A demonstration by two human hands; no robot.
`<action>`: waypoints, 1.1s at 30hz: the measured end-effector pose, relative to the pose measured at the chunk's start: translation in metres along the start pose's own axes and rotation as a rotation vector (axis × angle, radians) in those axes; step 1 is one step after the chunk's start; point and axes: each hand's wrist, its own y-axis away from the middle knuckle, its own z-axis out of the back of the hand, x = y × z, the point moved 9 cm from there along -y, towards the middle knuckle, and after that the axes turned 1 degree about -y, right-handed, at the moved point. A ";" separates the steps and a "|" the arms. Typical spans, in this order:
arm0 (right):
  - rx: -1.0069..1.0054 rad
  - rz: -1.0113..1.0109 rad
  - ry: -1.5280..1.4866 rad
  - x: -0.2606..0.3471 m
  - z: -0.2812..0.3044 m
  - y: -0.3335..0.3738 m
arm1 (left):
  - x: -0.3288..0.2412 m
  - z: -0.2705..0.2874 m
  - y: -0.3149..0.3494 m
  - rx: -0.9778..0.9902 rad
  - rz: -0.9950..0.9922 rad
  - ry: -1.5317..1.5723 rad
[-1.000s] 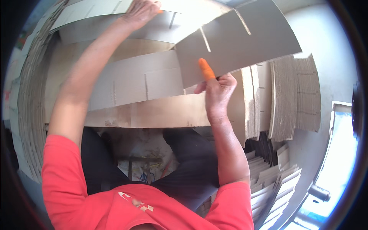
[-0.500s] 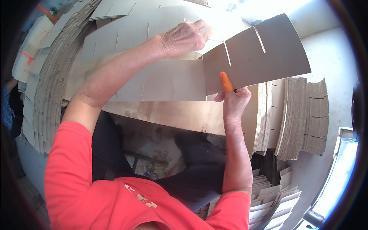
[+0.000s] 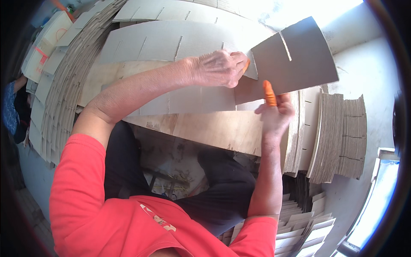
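Observation:
A slotted grey-brown cardboard sheet (image 3: 304, 55) is tilted up at the right, over the wooden board. My right hand (image 3: 277, 115) grips its lower edge, with an orange finger cover (image 3: 269, 93) on the thumb lying against the face; the other fingers are partly hidden. The sheet's left part (image 3: 201, 99) lies flat on the board beneath my left arm. My left hand (image 3: 218, 68) is closed at the near right corner of another slotted cardboard sheet (image 3: 162, 40). Orange shows at its fingertips, and the exact grip is hidden behind the knuckles.
The wooden board (image 3: 205, 126) lies across in front of my knees. Stacked cardboard (image 3: 70, 92) rises at the left, and more upright stacks (image 3: 332, 137) stand at the right. Loose cardboard pieces (image 3: 306, 229) fill the lower right. A bright window (image 3: 379, 201) is beyond.
My left hand has come down and right, onto the corner of the second sheet, which now overlaps the tilted one. My right hand has shifted slightly right along the tilted sheet's edge.

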 end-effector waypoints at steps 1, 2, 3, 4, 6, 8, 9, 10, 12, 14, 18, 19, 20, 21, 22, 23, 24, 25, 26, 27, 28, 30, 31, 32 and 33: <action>-0.023 0.047 0.088 0.016 0.002 0.002 | -0.004 0.000 0.001 0.060 -0.010 0.048; -0.034 0.041 0.186 0.018 0.005 0.001 | -0.014 0.003 0.001 0.117 -0.024 0.100; -0.041 0.013 0.191 0.017 0.005 0.002 | -0.026 0.007 0.000 0.175 -0.038 0.152; -0.052 -0.016 0.195 0.016 0.005 0.003 | -0.039 0.023 -0.005 0.143 -0.045 0.119; -0.050 0.014 0.135 0.018 0.002 0.003 | -0.061 0.043 -0.002 0.075 -0.028 0.162; -0.062 0.032 0.099 0.017 0.004 0.003 | -0.045 0.046 0.000 0.040 0.150 0.377; -0.073 0.035 0.085 0.017 0.006 0.004 | -0.036 0.045 0.001 0.020 0.237 0.486; -0.083 0.037 0.072 0.016 0.007 0.004 | -0.022 0.041 0.003 -0.014 0.320 0.538; -0.105 0.033 0.108 0.014 0.012 0.005 | 0.021 0.015 0.010 -0.089 0.478 0.644; -0.115 0.044 0.150 0.019 0.006 0.005 | 0.060 -0.035 0.035 -0.092 0.617 0.392; -0.102 0.081 0.198 0.018 0.002 0.003 | 0.101 -0.113 0.063 0.110 0.627 -0.048; -0.111 0.092 0.211 0.017 0.005 0.003 | 0.102 -0.120 0.059 0.124 0.597 -0.140; -0.117 0.104 0.223 0.017 0.006 0.003 | 0.102 -0.139 0.057 0.262 0.557 -0.131; -0.119 0.107 0.230 0.016 0.006 0.003 | 0.102 -0.157 0.058 0.401 0.515 -0.125; -0.122 0.109 0.235 0.016 0.006 0.004 | 0.101 -0.171 0.060 0.539 0.467 -0.118; -0.124 0.111 0.239 0.015 0.006 0.003 | 0.099 -0.160 0.054 0.388 0.424 -0.217; -0.124 0.121 0.229 0.015 0.006 0.003 | 0.101 -0.161 0.054 0.370 0.440 -0.170; -0.127 0.130 0.217 0.015 0.006 0.003 | 0.107 -0.154 0.049 0.351 0.453 -0.124; -0.130 0.140 0.205 0.014 0.006 0.004 | 0.109 -0.150 0.046 0.332 0.467 -0.078; -0.129 0.139 0.189 0.012 0.007 0.004 | 0.110 -0.146 0.045 0.271 0.483 -0.064; -0.126 0.144 0.168 0.009 0.008 0.004 | 0.115 -0.140 0.044 0.209 0.500 -0.058; -0.121 0.148 0.156 0.011 0.005 0.004 | 0.123 -0.137 0.048 0.192 0.554 0.046; -0.123 0.145 0.168 0.013 0.004 0.004 | 0.127 -0.139 0.050 0.233 0.589 0.149; -0.125 0.142 0.180 0.014 0.003 0.003 | 0.129 -0.142 0.052 0.275 0.622 0.253; -0.118 0.143 0.173 0.014 0.002 0.003 | 0.128 -0.130 0.049 0.172 0.581 0.278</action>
